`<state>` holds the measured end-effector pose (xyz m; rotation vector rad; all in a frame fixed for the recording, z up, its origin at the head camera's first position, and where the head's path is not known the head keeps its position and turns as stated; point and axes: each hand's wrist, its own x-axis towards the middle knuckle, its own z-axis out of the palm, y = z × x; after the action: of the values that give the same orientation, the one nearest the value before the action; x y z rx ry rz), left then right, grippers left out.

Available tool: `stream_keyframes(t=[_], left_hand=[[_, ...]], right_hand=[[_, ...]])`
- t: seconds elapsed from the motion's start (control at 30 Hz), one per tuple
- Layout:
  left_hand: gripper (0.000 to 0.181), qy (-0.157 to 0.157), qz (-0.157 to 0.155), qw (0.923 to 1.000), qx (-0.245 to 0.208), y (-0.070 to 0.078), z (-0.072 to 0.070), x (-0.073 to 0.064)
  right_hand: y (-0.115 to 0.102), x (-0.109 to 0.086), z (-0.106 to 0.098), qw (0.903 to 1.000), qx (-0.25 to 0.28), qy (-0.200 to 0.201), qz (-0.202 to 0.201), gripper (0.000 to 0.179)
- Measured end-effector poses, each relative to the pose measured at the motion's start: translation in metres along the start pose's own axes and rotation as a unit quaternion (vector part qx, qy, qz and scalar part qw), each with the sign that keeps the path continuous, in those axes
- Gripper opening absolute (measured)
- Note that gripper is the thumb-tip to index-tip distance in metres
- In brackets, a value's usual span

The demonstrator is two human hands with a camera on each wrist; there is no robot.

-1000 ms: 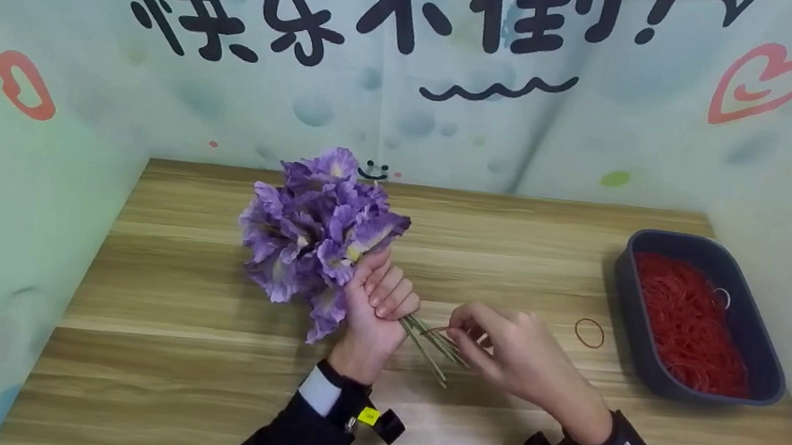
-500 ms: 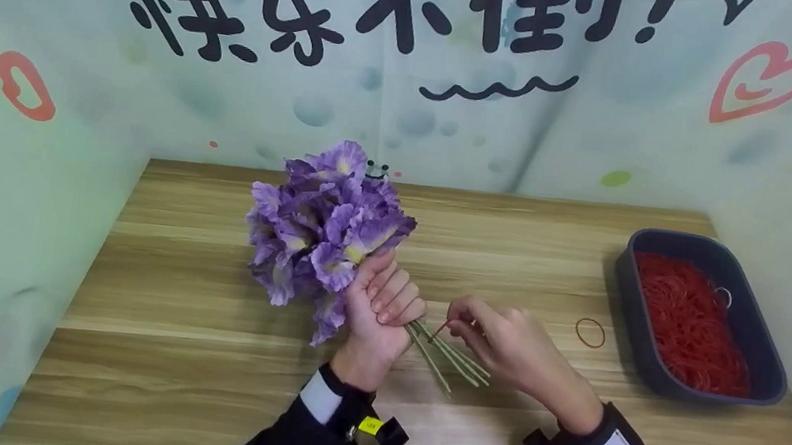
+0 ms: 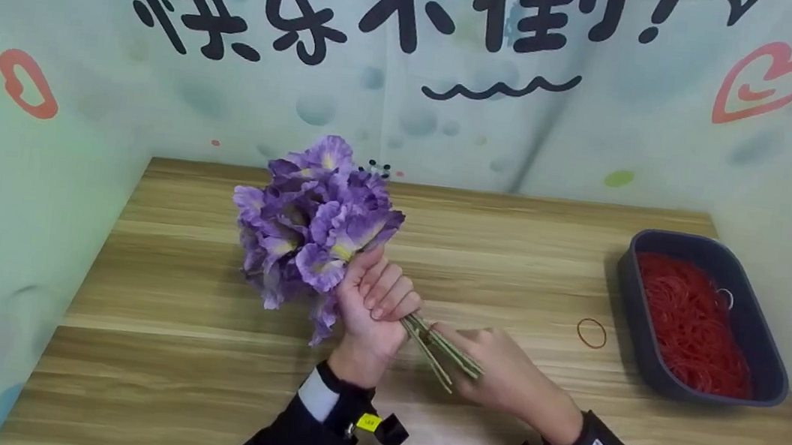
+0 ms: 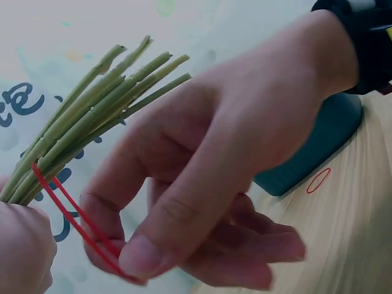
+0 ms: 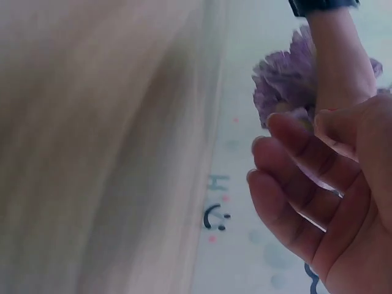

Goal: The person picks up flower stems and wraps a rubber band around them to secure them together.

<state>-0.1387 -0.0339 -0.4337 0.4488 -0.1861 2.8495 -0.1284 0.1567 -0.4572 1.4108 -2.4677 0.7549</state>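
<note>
My left hand (image 3: 377, 315) grips a bunch of purple artificial flowers (image 3: 317, 220) just below the blooms. Their green stems (image 4: 92, 113) stick out of the fist toward the right. A red rubber band (image 4: 76, 226) loops round one or more stems near the left hand and is stretched away from them. My right hand (image 3: 506, 372) pinches the far end of that band between thumb and index finger, as the left wrist view shows; its other fingers are loosely bent. In the right wrist view, the blooms lie partly behind the left forearm.
A dark blue plastic box (image 3: 630, 319) full of red rubber bands (image 3: 693, 327) stands at the right of the wooden table (image 3: 158, 375). One loose rubber band (image 3: 592, 320) lies left of it. A printed backdrop (image 3: 378, 122) rises behind and at the sides.
My right hand has moved left and turned, going below the stems while it keeps the rubber band pinched. The flowers and left hand have shifted slightly.
</note>
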Motion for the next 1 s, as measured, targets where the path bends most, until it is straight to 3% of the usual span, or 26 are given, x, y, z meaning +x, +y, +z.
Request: stream_keyframes(t=[0.07,0.27,0.5,0.63,0.83,1.0], left_hand=[[0.059,-0.001,0.006,1.0,-0.006,0.002,0.0,0.0],[0.058,0.002,0.027,0.9994,-0.022,0.007,0.003,0.001],[0.056,0.002,0.061,0.9977,-0.028,0.015,0.001,0.006],[0.055,0.016,0.088,0.9953,-0.036,0.019,-0.001,0.01],[0.056,0.032,0.132,0.9905,0.016,0.021,-0.006,0.013],[0.058,0.031,0.149,0.9866,0.06,0.021,-0.011,0.014]], right_hand=[[-0.002,0.0,0.005,0.9999,0.011,0.006,-0.01,0.01],[-0.007,0.0,0.012,0.9989,0.037,0.011,-0.026,0.019],[-0.02,0.002,0.018,0.9987,0.05,-0.008,-0.002,0.004],[-0.024,0.002,0.021,0.998,0.063,-0.009,-0.005,0.008],[-0.029,0.002,0.021,0.9989,0.047,-0.002,0.005,0.012],[-0.037,0.001,0.017,0.9991,0.042,0.01,0.005,0.013]])
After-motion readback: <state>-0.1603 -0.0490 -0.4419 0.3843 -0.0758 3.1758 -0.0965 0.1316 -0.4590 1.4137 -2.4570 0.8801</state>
